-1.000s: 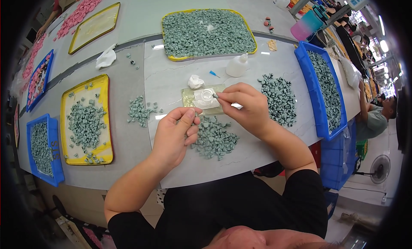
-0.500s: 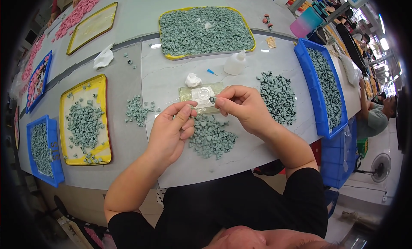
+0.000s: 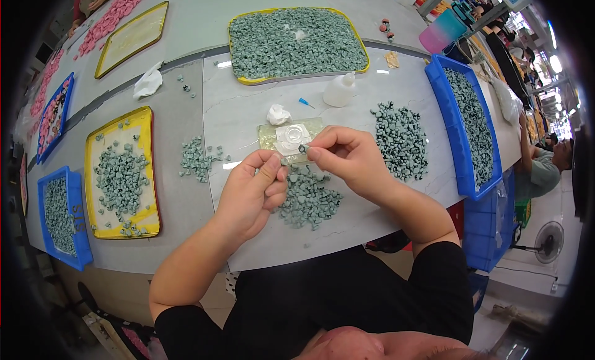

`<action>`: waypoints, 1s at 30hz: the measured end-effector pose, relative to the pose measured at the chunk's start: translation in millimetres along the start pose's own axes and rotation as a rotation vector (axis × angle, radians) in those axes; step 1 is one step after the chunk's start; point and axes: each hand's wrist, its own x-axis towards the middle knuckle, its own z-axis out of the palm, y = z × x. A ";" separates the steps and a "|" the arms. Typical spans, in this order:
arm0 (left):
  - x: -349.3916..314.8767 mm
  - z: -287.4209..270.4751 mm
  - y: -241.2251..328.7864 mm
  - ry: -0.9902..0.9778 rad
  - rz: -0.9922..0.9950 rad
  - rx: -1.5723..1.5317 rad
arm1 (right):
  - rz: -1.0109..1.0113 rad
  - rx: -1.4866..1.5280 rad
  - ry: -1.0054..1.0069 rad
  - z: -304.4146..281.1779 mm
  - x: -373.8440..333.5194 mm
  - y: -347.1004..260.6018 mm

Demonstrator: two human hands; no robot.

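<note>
Over the middle of the table, my right hand [image 3: 350, 158] pinches a small dark green piece [image 3: 303, 148] between thumb and forefinger. Close to its left, my left hand [image 3: 254, 189] is closed in a pinch; a tiny bit of green shows at its fingertips, mostly covered by them. Just beyond the fingers lies a pale greenish block [image 3: 268, 137] bearing a small round clear dish [image 3: 294, 134]. Under and in front of my hands spreads a loose pile of small grey-green pieces [image 3: 307, 202]. A second, darker pile [image 3: 400, 140] lies to the right of my right hand.
Beyond the block are a crumpled tissue [image 3: 278, 114], a blue needle tip [image 3: 305, 102] and a white squeeze bottle [image 3: 339, 91]. A yellow-rimmed tray [image 3: 365, 67] full of green pieces stands farther back. Blue bins [image 3: 443, 106] and another yellow tray [image 3: 155, 199] flank the work area.
My left hand has shifted slightly right and its fingers have drawn closer together. My right hand has lowered the dark green piece a little toward me.
</note>
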 end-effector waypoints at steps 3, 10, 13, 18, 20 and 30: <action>-2.4 2.4 -0.9 -0.031 -0.038 -0.007 | -0.507 -0.488 0.054 1.7 0.2 9.6; -9.1 3.3 -2.4 -0.036 -0.028 0.062 | -1.182 -0.996 -0.037 6.5 0.5 11.0; -11.1 1.8 -3.0 -0.050 -0.007 0.062 | -1.260 -1.054 -0.042 8.2 2.5 12.6; -15.4 0.9 -0.4 -0.035 -0.033 0.085 | -1.334 -1.102 -0.059 12.4 4.6 14.5; -16.6 0.7 -0.5 -0.030 -0.034 0.091 | -1.413 -1.168 -0.056 14.5 6.5 14.6; -31.0 -3.9 -5.6 0.017 0.266 0.367 | -1.277 -0.991 -0.137 28.9 3.0 23.9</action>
